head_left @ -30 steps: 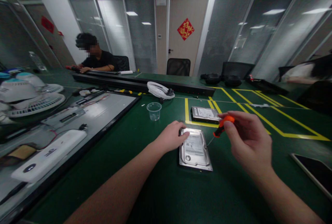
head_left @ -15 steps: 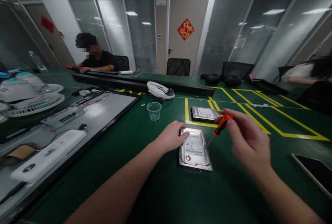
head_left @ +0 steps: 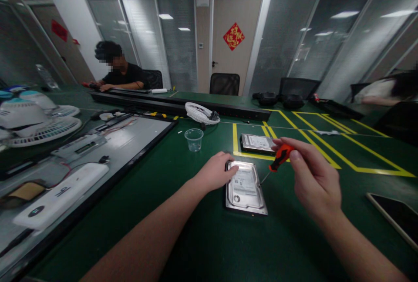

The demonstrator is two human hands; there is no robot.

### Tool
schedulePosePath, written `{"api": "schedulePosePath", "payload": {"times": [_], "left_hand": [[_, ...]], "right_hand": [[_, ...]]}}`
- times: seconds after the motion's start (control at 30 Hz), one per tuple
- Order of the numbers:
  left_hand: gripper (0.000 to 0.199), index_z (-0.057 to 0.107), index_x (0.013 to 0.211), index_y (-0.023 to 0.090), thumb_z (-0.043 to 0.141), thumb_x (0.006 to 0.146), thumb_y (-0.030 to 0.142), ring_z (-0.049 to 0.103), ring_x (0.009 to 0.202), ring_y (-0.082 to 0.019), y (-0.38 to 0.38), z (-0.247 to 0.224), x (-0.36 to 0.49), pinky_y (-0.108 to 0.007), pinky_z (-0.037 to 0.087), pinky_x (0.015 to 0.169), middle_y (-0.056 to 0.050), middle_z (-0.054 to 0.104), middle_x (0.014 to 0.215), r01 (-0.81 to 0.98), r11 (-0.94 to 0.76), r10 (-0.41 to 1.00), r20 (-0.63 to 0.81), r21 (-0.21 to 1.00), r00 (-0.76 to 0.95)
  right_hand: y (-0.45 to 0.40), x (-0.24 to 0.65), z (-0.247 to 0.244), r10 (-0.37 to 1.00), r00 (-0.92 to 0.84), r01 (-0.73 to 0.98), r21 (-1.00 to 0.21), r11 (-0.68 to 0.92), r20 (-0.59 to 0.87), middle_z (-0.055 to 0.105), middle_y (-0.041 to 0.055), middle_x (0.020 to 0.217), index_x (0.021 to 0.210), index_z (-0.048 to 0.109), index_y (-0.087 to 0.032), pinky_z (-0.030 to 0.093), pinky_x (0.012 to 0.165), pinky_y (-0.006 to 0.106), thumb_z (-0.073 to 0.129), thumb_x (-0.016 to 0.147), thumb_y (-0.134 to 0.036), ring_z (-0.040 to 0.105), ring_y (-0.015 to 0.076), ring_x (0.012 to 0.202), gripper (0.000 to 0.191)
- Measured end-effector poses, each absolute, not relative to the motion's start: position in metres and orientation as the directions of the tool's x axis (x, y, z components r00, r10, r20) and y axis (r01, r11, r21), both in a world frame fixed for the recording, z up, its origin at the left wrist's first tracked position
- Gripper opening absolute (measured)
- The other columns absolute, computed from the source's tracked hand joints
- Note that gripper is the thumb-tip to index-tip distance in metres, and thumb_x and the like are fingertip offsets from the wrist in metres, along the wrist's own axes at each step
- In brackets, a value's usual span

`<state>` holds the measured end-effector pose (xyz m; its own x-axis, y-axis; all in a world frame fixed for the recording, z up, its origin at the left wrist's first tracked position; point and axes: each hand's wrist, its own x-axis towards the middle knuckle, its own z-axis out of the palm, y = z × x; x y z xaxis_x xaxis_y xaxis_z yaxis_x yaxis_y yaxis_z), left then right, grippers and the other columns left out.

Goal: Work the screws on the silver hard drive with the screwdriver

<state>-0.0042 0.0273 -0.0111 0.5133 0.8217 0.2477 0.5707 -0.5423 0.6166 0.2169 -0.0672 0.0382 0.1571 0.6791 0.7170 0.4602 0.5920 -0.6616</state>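
Observation:
A silver hard drive (head_left: 245, 190) lies flat on the green table (head_left: 209, 238), label side up. My left hand (head_left: 217, 172) grips its upper left part, thumb on the top face and fingers along the far left edge. In my right hand (head_left: 315, 175) is a red and black screwdriver (head_left: 280, 157), held tilted; its tip touches the drive's right edge. A second hard drive (head_left: 257, 142) rests just beyond, inside yellow tape lines. To the left of it stands a clear plastic cup (head_left: 194, 140).
On the left are a large panel (head_left: 130, 142), a white power bank-like device (head_left: 62, 195) and white fan parts (head_left: 42, 132). A long black bar (head_left: 228, 111) and a white ring (head_left: 201, 113) lie behind. A phone (head_left: 395, 216) is at right. Two people sit beyond.
My right hand has shifted its fingers slightly on the screwdriver handle, whose tip stays at the drive's right edge. My left hand and the drive have not moved.

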Motion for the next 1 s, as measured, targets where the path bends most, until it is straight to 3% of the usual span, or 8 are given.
{"api": "schedulePosePath", "payload": {"times": [0.17, 0.4, 0.6, 0.77, 1.0], "left_hand": [[0.034, 0.073, 0.118, 0.017, 0.062, 0.095, 0.04, 0.066, 0.096, -0.023, 0.028, -0.013, -0.004, -0.035, 0.053, 0.087, -0.01, 0.067, 0.109, 0.569, -0.542, 0.822, 0.251, 0.618, 0.511], [0.036, 0.073, 0.119, 0.017, 0.062, 0.095, 0.042, 0.066, 0.096, -0.024, 0.029, -0.014, -0.004, -0.035, 0.053, 0.087, -0.009, 0.067, 0.11, 0.577, -0.531, 0.829, 0.24, 0.62, 0.505], [0.035, 0.073, 0.119, 0.017, 0.061, 0.096, 0.041, 0.066, 0.097, -0.024, 0.026, -0.011, -0.004, -0.036, 0.053, 0.088, -0.01, 0.068, 0.111, 0.58, -0.53, 0.828, 0.232, 0.619, 0.51], [0.036, 0.072, 0.12, 0.017, 0.061, 0.096, 0.042, 0.066, 0.096, -0.024, 0.026, -0.008, -0.004, -0.036, 0.053, 0.088, -0.01, 0.067, 0.112, 0.581, -0.526, 0.83, 0.226, 0.621, 0.51], [0.035, 0.073, 0.118, 0.017, 0.062, 0.096, 0.041, 0.066, 0.095, -0.023, 0.025, -0.008, -0.004, -0.035, 0.053, 0.087, -0.01, 0.068, 0.109, 0.584, -0.528, 0.83, 0.231, 0.616, 0.507]], "right_hand": [[-0.067, 0.218, 0.037, 0.691, 0.175, 0.453, -0.681, 0.575, 0.701, 0.075, 0.0063, 0.126, 0.131, 0.071, -0.032, 0.054, 0.103, 0.046, 0.057, 0.104, -0.03, 0.071, 0.0248, 0.116, 0.03], [-0.064, 0.219, 0.036, 0.609, 0.155, 0.538, -0.584, 0.608, 0.778, 0.069, 0.0046, 0.104, 0.122, 0.072, -0.028, 0.059, 0.085, 0.035, 0.075, 0.092, -0.024, 0.069, 0.0194, 0.092, 0.03], [-0.071, 0.216, 0.042, 0.658, 0.15, 0.489, -0.634, 0.6, 0.738, 0.074, 0.0068, 0.119, 0.126, 0.071, -0.029, 0.06, 0.091, 0.038, 0.057, 0.103, -0.027, 0.072, 0.0219, 0.107, 0.027], [-0.071, 0.214, 0.039, 0.679, 0.163, 0.433, -0.67, 0.603, 0.716, 0.074, 0.008, 0.124, 0.129, 0.069, -0.028, 0.059, 0.1, 0.045, 0.063, 0.1, -0.026, 0.073, 0.0243, 0.111, 0.03], [-0.062, 0.217, 0.036, 0.61, 0.192, 0.527, -0.605, 0.597, 0.769, 0.071, 0.0041, 0.105, 0.12, 0.07, -0.028, 0.061, 0.085, 0.036, 0.078, 0.089, -0.022, 0.07, 0.0196, 0.092, 0.033]]}}
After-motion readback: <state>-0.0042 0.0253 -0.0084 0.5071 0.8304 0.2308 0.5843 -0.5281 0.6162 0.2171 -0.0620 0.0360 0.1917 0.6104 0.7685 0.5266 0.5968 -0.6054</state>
